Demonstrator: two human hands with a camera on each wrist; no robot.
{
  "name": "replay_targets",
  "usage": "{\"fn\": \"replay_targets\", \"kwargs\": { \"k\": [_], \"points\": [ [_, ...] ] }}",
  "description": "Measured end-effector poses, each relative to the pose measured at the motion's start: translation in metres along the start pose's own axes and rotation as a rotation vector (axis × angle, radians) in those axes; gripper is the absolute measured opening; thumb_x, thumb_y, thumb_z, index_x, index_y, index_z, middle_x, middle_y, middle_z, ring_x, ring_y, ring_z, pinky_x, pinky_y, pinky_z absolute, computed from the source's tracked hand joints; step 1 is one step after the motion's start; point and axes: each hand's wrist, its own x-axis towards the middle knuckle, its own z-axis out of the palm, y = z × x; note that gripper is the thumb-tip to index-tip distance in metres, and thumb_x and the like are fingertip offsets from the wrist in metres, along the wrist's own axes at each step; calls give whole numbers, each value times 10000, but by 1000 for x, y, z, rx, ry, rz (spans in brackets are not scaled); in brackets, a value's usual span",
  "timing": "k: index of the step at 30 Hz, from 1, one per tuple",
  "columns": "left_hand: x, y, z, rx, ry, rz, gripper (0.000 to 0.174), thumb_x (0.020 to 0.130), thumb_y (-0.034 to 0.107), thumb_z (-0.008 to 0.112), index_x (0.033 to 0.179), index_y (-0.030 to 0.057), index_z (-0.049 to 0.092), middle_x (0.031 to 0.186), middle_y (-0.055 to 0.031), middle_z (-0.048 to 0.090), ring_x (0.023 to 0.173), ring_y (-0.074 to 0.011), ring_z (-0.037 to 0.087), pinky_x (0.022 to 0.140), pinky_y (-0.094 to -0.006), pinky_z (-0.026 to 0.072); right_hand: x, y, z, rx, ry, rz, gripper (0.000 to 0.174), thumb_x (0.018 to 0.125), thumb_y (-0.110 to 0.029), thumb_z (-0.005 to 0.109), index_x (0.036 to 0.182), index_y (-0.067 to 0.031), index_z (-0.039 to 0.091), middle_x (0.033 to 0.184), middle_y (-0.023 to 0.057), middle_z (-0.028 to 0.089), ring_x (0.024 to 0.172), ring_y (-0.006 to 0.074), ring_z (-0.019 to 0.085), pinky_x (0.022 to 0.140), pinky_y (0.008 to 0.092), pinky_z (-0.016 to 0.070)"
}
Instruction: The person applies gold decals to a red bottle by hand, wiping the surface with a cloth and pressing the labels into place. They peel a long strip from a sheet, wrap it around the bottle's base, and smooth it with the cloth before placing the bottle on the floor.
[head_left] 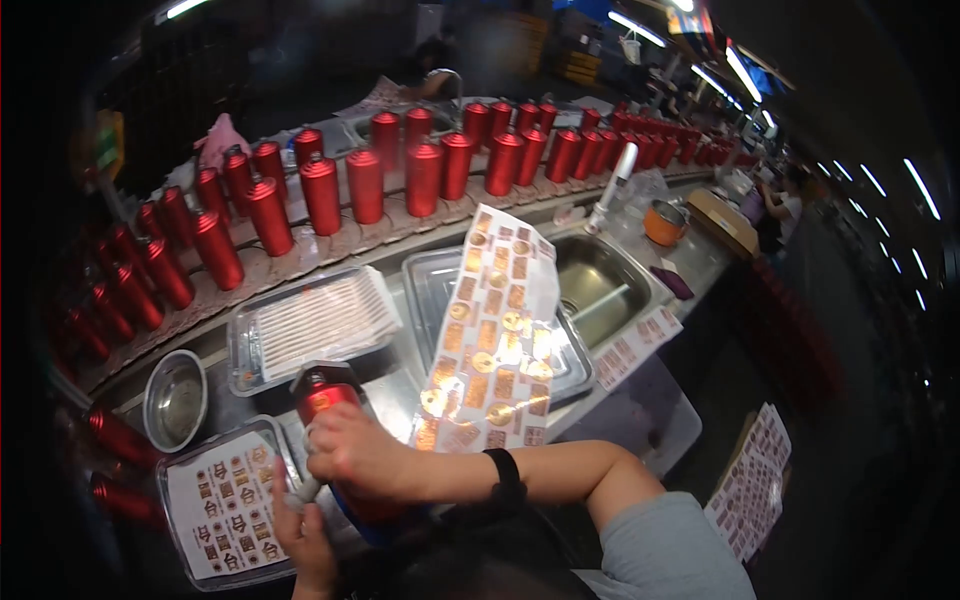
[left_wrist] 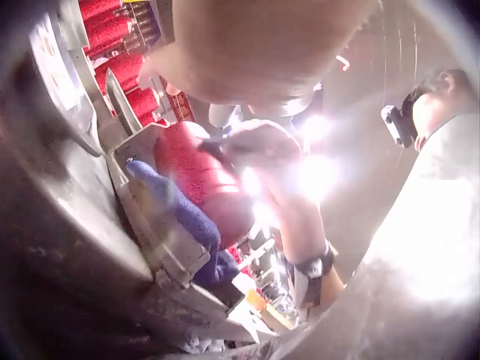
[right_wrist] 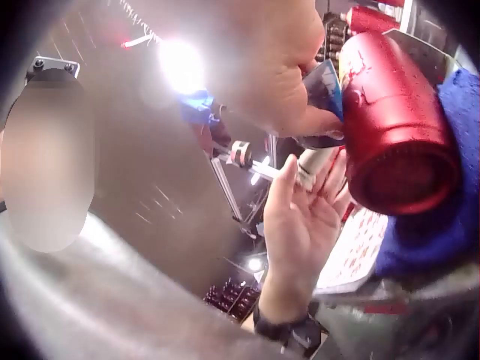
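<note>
A red bottle (right_wrist: 390,112) lies on its side on a blue cloth (right_wrist: 416,244), its round base turned toward the right wrist camera. My right hand (head_left: 365,455) is over the bottle and pinches a small dark flat piece with a blue edge (right_wrist: 324,91) against its side. What that piece is, I cannot tell. Close by, my left hand (right_wrist: 304,225) is held palm up with its fingers extended near the bottle's lower side. A white cover (right_wrist: 315,161) shows on one of its fingers. In the head view, my right forearm hides much of the bottle.
A tray with a printed decal sheet (head_left: 235,510) lies at the left, beside a metal bowl (head_left: 176,400). Behind are a tray of white strips (head_left: 315,325), a large gold decal sheet (head_left: 490,340) and a sink (head_left: 610,290). Several red bottles (head_left: 422,180) stand along the back.
</note>
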Motion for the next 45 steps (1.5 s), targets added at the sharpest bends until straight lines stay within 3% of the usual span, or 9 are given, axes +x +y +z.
{"fn": "replay_targets", "kwargs": {
  "k": [4, 8, 23, 26, 32, 37, 39, 43, 45],
  "points": [
    [14, -21, -9, -299, -12, -187, 413, 973, 143, 465, 1316, -72, 549, 1503, -195, 418, 1397, -283, 381, 1159, -407, 260, -26, -32, -25, 231, -84, -18, 97, 683, -129, 656, 744, -103, 585, 848, 89, 541, 914, 295, 554, 832, 415, 444],
    [41, -9, 17, -449, -76, -313, 503, 999, 156, 460, 1451, -55, 395, 1497, -176, 422, 1387, -239, 387, 1151, -364, 272, -12, -14, -39, 243, 184, 287, 126, 697, -56, 671, 781, -112, 594, 827, 95, 533, 885, 323, 555, 781, 429, 444],
    [49, 5, 37, -502, -213, -234, 685, 960, 42, 521, 1547, -15, 174, 1610, -138, 217, 1455, -227, 271, 1177, -351, 222, -68, -21, -55, 427, 131, 393, 284, 663, 16, 653, 936, -55, 616, 900, 114, 586, 914, 324, 567, 782, 394, 454],
    [48, -1, 39, -503, -222, -195, 689, 954, 26, 513, 1546, -24, 163, 1613, -141, 207, 1463, -228, 253, 1183, -352, 207, -61, -35, -61, 644, 145, 685, 253, 744, -55, 706, 975, -46, 604, 929, 110, 606, 903, 269, 598, 797, 354, 466],
    [42, -1, 46, -413, -119, -125, 646, 927, 24, 551, 1514, -27, 287, 1577, -176, 297, 1464, -250, 265, 1181, -361, 210, -59, 16, -49, 458, 261, 1143, 286, 814, -135, 739, 1023, -18, 582, 843, 115, 634, 802, 170, 620, 739, 322, 490],
    [41, 17, 35, 61, -137, 53, 458, 914, 38, 571, 1371, 69, 571, 1575, -231, 280, 1469, -346, 259, 1180, -407, 202, -58, -14, -51, 371, 265, 826, 285, 819, -180, 743, 995, -33, 574, 820, 99, 620, 775, 167, 600, 693, 314, 490],
    [40, 22, 37, 43, -125, 59, 414, 905, 61, 587, 1313, 105, 632, 1577, -242, 264, 1464, -379, 254, 1176, -418, 211, -69, 6, -44, 414, 298, 1017, 307, 790, -189, 739, 974, -17, 563, 802, 145, 604, 721, 253, 595, 677, 376, 483],
    [24, 21, 26, 209, -196, 142, 410, 893, 194, 628, 1302, 185, 650, 1565, -273, 256, 1445, -429, 265, 1161, -512, 190, -60, -7, -57, 739, 309, 1032, 240, 833, -108, 758, 959, -36, 567, 799, 7, 589, 763, 55, 556, 635, 229, 457],
    [9, 20, 25, 222, -215, 132, 402, 895, 237, 639, 1295, 207, 657, 1559, -279, 259, 1443, -439, 260, 1150, -552, 181, -45, -10, -62, 513, 222, 886, 223, 829, -85, 743, 971, -34, 579, 797, 39, 600, 752, 102, 584, 656, 277, 476]
  ]
}}
